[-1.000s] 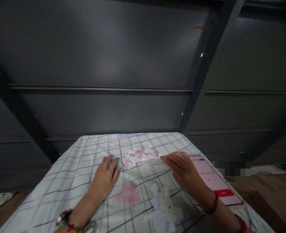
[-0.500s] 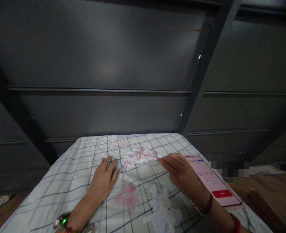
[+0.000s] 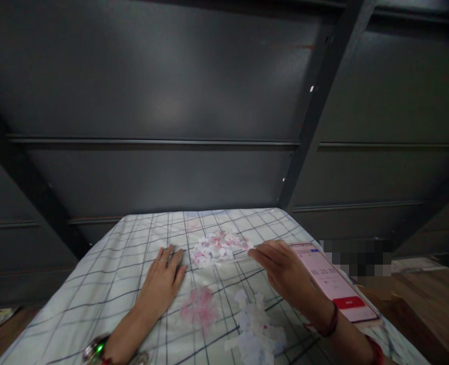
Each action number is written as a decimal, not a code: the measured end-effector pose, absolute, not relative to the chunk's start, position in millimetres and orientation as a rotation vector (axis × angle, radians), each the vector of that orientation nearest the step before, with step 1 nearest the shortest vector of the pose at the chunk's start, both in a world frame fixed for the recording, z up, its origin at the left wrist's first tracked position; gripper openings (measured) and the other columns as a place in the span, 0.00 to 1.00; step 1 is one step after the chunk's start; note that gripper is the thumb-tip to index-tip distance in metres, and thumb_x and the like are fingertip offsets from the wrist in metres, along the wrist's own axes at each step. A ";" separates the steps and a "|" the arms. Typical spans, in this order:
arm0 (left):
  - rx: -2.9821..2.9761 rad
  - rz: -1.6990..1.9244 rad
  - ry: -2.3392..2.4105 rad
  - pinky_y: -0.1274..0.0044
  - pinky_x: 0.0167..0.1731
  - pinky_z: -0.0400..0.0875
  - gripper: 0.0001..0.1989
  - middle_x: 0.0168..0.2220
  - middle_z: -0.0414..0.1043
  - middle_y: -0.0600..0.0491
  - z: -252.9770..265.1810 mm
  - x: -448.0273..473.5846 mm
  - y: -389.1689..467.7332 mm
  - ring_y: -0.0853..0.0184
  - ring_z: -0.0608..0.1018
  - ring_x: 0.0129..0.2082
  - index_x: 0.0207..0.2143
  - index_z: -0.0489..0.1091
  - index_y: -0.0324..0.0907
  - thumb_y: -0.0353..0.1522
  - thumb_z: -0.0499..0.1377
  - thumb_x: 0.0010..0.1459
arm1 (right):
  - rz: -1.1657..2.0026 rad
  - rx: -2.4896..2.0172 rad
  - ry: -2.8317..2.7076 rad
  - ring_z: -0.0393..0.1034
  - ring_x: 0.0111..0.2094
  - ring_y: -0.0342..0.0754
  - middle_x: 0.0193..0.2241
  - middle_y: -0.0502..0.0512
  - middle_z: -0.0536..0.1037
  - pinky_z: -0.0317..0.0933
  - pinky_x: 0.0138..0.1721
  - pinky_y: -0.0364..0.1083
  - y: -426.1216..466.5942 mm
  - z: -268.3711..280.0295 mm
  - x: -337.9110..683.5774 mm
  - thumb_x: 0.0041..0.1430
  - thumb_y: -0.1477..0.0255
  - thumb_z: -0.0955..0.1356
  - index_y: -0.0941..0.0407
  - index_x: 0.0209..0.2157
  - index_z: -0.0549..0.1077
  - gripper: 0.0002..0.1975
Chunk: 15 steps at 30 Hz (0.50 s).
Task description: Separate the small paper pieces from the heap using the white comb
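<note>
My left hand [image 3: 162, 284] lies flat on a white checked cloth [image 3: 110, 284], fingers spread, holding nothing. Just to its right is a heap of small torn paper pieces [image 3: 216, 247], white with pink and red marks. At the heap's right end, my right hand [image 3: 279, 266] has its fingers pressed together in a pinch. Whatever may be between the fingertips is too small to make out. Nearer to me, a looser spread of white paper scraps [image 3: 258, 329] lies on the cloth below my right wrist. A blurry pink stain [image 3: 200, 306] marks the cloth between the hands.
A phone [image 3: 334, 281] with a running timer lies on the cloth beside my right forearm, near the right edge. Dark metal panels [image 3: 163, 177] rise behind the table. Brown floor [image 3: 429, 294] shows at the right, next to a blurred-out patch.
My right hand stays pinched at the heap's right end, with only a slight shift of its fingertips. The left hand rests in the same place.
</note>
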<state>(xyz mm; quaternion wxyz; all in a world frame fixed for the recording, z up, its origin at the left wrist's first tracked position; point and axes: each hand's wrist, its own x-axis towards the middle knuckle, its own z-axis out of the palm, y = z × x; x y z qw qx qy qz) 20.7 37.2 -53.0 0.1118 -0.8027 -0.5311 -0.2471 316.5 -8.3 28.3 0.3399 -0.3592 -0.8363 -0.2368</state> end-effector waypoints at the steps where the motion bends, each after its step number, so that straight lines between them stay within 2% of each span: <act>1: -2.357 -0.729 -1.558 0.58 0.50 0.63 0.18 0.55 0.62 0.43 -53.2 20.7 37.4 0.49 0.60 0.57 0.51 0.64 0.40 0.36 0.47 0.62 | -0.607 -0.938 -2.168 0.63 0.32 0.46 0.29 0.52 0.73 0.57 0.33 0.46 -9.1 28.7 319.3 0.47 0.90 0.56 0.57 0.38 0.69 0.22; 7: -2.355 -0.682 -1.545 0.58 0.50 0.63 0.18 0.54 0.62 0.41 -53.8 20.7 39.2 0.48 0.61 0.56 0.51 0.64 0.38 0.35 0.47 0.62 | -0.598 -0.985 -2.148 0.62 0.34 0.47 0.32 0.54 0.72 0.57 0.35 0.48 -12.0 29.3 334.9 0.50 0.88 0.56 0.56 0.42 0.68 0.21; 15: -2.370 -0.686 -1.536 0.58 0.50 0.63 0.18 0.55 0.62 0.41 -53.5 20.0 39.3 0.50 0.61 0.57 0.51 0.64 0.38 0.36 0.47 0.62 | -0.576 -1.022 -2.192 0.61 0.32 0.47 0.30 0.53 0.71 0.55 0.33 0.47 -7.7 25.3 338.6 0.48 0.89 0.57 0.56 0.41 0.68 0.22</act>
